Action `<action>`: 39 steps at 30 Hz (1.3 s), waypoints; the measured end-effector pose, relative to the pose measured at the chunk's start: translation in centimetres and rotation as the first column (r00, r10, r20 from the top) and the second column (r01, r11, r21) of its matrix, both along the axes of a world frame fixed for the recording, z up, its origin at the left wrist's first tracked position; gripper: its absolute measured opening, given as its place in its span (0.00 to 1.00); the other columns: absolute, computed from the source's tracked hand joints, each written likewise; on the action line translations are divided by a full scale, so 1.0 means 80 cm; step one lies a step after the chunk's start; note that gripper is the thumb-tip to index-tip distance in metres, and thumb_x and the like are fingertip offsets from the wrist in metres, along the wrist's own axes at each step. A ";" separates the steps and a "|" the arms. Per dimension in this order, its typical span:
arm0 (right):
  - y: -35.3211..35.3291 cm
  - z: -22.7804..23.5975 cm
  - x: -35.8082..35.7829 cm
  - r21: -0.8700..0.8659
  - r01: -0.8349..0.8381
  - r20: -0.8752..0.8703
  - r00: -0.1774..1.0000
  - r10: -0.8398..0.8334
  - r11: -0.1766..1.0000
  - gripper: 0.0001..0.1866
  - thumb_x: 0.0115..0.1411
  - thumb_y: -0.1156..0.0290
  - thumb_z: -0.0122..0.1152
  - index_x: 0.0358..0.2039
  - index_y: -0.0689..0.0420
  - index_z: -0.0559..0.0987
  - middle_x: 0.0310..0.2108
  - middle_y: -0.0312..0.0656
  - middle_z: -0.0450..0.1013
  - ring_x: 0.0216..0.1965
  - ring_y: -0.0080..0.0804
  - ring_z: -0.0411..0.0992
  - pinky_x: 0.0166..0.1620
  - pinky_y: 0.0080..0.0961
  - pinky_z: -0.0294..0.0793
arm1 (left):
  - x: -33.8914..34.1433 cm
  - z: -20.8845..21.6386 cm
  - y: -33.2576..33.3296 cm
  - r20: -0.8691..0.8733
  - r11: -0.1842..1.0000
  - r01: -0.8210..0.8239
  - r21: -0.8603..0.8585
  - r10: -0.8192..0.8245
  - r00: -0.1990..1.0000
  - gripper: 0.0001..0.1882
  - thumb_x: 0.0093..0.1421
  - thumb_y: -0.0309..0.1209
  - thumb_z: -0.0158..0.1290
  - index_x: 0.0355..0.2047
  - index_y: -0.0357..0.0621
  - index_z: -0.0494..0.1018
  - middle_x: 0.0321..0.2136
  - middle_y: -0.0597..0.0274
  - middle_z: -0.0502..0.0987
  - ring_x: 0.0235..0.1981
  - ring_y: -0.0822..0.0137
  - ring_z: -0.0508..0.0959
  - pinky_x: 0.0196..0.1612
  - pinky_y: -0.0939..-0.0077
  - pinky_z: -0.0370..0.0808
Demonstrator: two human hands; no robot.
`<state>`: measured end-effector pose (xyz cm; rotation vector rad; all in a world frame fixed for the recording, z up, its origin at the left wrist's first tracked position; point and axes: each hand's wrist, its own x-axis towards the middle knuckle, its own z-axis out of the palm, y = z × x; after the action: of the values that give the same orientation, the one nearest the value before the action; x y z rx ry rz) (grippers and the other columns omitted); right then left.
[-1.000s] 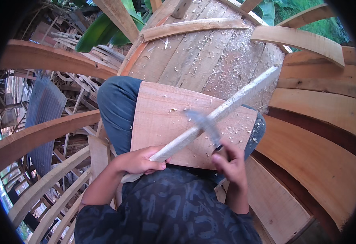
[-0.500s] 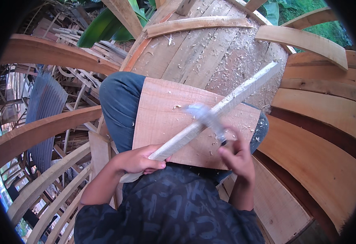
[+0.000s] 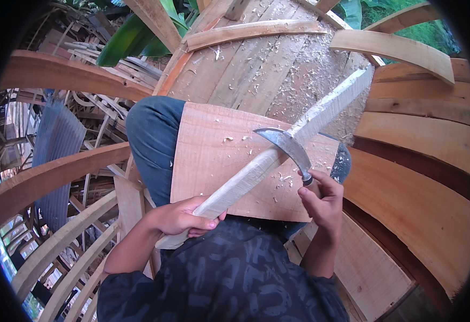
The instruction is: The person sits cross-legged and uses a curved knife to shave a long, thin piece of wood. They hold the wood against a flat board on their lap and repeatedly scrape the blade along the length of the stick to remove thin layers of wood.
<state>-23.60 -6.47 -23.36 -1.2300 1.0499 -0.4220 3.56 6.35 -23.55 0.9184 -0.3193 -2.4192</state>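
A long pale strip of wood (image 3: 246, 180) slants from near my belly on the left up to the far right. My left hand (image 3: 185, 217) is wrapped round its lower part. In my right hand (image 3: 325, 203) is the handle of a small sickle (image 3: 294, 149) with a curved steel blade. The blade lies across the middle of the strip, its tip pointing left beyond the strip's edge. Beneath both, a flat wooden board (image 3: 208, 139) rests over my thighs, with a few shavings scattered on it.
Shavings cover the plank floor (image 3: 246, 80) ahead. Curved timbers (image 3: 396, 51) and wide side planks (image 3: 407, 193) rise at the right. Curved ribs (image 3: 58, 182) stand at the left, with a corrugated sheet (image 3: 58, 155) and piled wood scraps beyond them.
The sickle, blurred by motion before, now shows sharply across the strip. My right hand has shifted slightly right, and the strip's far end sits a little higher.
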 end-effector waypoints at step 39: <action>0.014 -0.012 -0.007 -0.043 0.467 0.402 0.817 -0.413 0.883 0.07 0.61 0.71 0.46 0.37 0.58 0.63 0.17 0.36 0.60 0.09 0.18 0.56 0.11 0.13 0.56 | 0.011 0.062 -0.077 0.859 0.703 0.496 -0.510 0.384 0.339 0.19 0.49 0.29 0.54 0.41 0.38 0.64 0.26 0.46 0.73 0.28 0.46 0.75 0.32 0.63 0.70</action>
<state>-24.19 -5.37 -24.34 -0.9594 0.9689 -1.0737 4.47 0.20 -18.59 1.8077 -1.6414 -1.1541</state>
